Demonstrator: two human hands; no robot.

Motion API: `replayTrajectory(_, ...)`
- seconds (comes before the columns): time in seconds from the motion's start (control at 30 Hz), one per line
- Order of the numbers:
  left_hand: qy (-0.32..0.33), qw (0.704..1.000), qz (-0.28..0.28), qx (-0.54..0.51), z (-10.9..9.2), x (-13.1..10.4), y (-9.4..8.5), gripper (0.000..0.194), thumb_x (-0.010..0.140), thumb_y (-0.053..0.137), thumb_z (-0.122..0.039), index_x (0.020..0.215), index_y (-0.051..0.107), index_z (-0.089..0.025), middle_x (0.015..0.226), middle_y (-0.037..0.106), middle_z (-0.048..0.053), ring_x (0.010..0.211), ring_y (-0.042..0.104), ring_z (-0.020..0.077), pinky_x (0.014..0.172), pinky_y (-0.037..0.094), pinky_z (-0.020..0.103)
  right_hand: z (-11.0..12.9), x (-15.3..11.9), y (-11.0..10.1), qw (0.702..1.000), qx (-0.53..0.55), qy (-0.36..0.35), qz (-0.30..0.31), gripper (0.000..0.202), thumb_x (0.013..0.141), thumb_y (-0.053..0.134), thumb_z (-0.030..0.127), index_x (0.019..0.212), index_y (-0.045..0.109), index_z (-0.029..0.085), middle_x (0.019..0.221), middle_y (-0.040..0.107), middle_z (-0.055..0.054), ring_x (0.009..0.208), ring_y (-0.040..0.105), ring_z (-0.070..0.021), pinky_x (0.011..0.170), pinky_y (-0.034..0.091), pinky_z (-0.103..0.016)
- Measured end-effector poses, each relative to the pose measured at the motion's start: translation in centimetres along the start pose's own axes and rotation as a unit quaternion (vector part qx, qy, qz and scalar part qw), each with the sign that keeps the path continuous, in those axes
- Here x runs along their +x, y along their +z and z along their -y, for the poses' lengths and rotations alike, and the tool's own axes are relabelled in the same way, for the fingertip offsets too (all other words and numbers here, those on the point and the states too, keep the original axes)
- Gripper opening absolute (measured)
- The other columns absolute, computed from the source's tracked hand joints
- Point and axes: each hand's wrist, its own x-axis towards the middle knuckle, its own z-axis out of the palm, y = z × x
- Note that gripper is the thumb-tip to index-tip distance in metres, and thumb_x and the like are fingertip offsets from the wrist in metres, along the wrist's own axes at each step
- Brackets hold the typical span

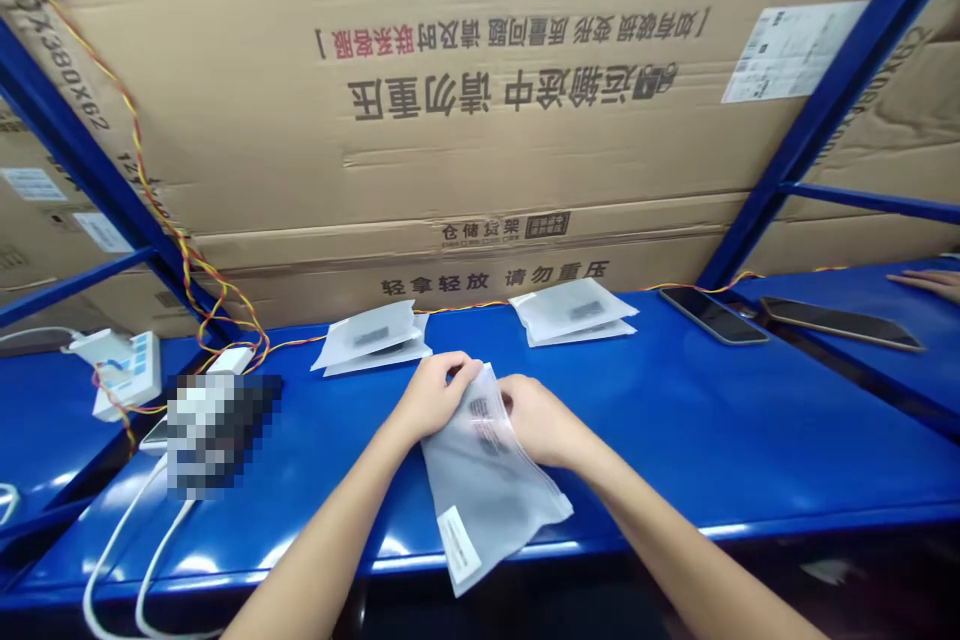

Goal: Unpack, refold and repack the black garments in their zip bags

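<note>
A frosted translucent bag (480, 490) with a white label near its lower left corner is held up over the front part of the blue shelf. My left hand (442, 392) grips its upper left edge, fingers closed. At the upper right edge is my right hand (538, 418), closed on the bag with its fingertips partly hidden behind it. Dark printing shows on the bag between the hands. Behind them lie two pairs of similar bags, one to the left (371, 335) and one to the right (574, 310).
Two phones (712, 315) (840, 322) lie at the right, near another person's hand (930, 282). A power strip (127, 375), tangled wires, white cables and a blurred-out object are at the left. A large cardboard sheet (450, 160) stands behind, between blue posts.
</note>
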Motion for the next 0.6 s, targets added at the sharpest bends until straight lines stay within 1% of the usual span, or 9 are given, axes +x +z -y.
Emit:
replayTrajectory(0.1,-0.007,1.000,0.001,0.015,0.2,0.0,-0.1,0.043,0.102,0.045,-0.045,0.065,0.044,-0.022,0.065,0.051,-0.002,0.066,0.045,0.0168,0.064,0.038,0.031,-0.6,-0.6,0.4,0.998,0.039,0.008,-0.052,0.031,0.068,0.075,0.030,0.061,0.046,0.022,0.059,0.048,0.005,0.060,0.042,-0.0120,0.052,0.031,-0.024)
replayTrajectory(0.17,-0.012,1.000,0.008,0.024,0.3,0.0,-0.2,0.045,0.103,0.043,-0.048,0.065,0.040,-0.023,0.063,0.047,-0.003,0.063,0.043,0.0160,0.060,0.035,0.030,-1.1,-0.9,0.7,0.993,0.073,0.019,-0.086,0.033,0.070,0.072,0.033,0.067,0.039,0.025,0.057,0.041,0.008,0.056,0.038,-0.0108,0.050,0.029,-0.024)
replayTrajectory(0.2,-0.013,0.999,0.011,0.029,0.3,0.0,-0.2,0.047,0.103,0.042,-0.049,0.064,0.039,-0.023,0.062,0.045,-0.003,0.061,0.041,0.0156,0.059,0.034,0.030,-1.4,-1.1,0.7,0.989,0.105,0.027,-0.098,0.033,0.071,0.071,0.035,0.071,0.039,0.026,0.058,0.042,0.008,0.054,0.039,-0.0108,0.049,0.030,-0.024)
replayTrajectory(0.27,-0.014,0.999,0.014,0.045,0.2,0.0,-0.4,0.049,0.104,0.040,-0.050,0.063,0.037,-0.024,0.060,0.042,-0.003,0.059,0.040,0.0152,0.057,0.032,0.030,-1.8,-1.7,0.7,0.970,0.198,0.046,-0.132,0.033,0.071,0.073,0.039,0.084,0.046,0.026,0.067,0.056,0.007,0.055,0.052,-0.0137,0.051,0.041,-0.025)
replayTrajectory(0.33,-0.012,0.997,0.005,0.071,0.0,-0.2,-1.0,0.049,0.104,0.040,-0.050,0.062,0.038,-0.023,0.060,0.043,-0.003,0.059,0.041,0.0158,0.058,0.033,0.031,-2.1,-2.6,0.3,0.937,0.287,0.066,-0.188,0.044,0.070,0.076,0.040,0.105,0.052,0.026,0.086,0.071,0.001,0.069,0.067,-0.0197,0.060,0.053,-0.030)
replayTrajectory(0.37,-0.011,0.996,-0.002,0.088,0.0,-0.4,-1.4,0.049,0.104,0.040,-0.050,0.063,0.040,-0.023,0.060,0.045,-0.003,0.060,0.043,0.0164,0.059,0.034,0.031,-2.3,-3.1,0.0,0.922,0.312,0.078,-0.213,0.052,0.071,0.076,0.039,0.115,0.053,0.026,0.093,0.074,-0.001,0.076,0.070,-0.0218,0.064,0.056,-0.031)
replayTrajectory(0.47,-0.017,0.989,-0.023,0.146,0.3,-1.6,-3.9,0.046,0.102,0.044,-0.051,0.066,0.051,-0.023,0.063,0.056,-0.001,0.063,0.051,0.0187,0.064,0.038,0.032,-2.9,-5.0,-0.7,0.906,0.308,0.122,-0.263,0.060,0.075,0.071,0.037,0.132,0.056,0.027,0.093,0.076,-0.002,0.079,0.072,-0.0230,0.061,0.054,-0.029)
replayTrajectory(0.53,-0.028,0.981,-0.032,0.189,1.0,-2.7,-6.2,0.044,0.099,0.049,-0.053,0.070,0.058,-0.022,0.066,0.063,0.001,0.064,0.056,0.0203,0.065,0.040,0.032,-3.6,-6.3,-0.5,0.914,0.273,0.126,-0.270,0.053,0.079,0.070,0.041,0.129,0.060,0.026,0.095,0.077,-0.004,0.083,0.073,-0.0250,0.063,0.055,-0.031)
replayTrajectory(0.6,-0.042,0.970,-0.044,0.234,2.1,-3.9,-8.7,0.044,0.097,0.051,-0.056,0.071,0.064,-0.022,0.067,0.068,0.003,0.064,0.060,0.0220,0.065,0.041,0.032,-4.5,-7.3,0.0,0.937,0.181,0.107,-0.279,0.041,0.086,0.067,0.049,0.118,0.065,0.025,0.099,0.077,-0.007,0.090,0.073,-0.0282,0.070,0.057,-0.035)
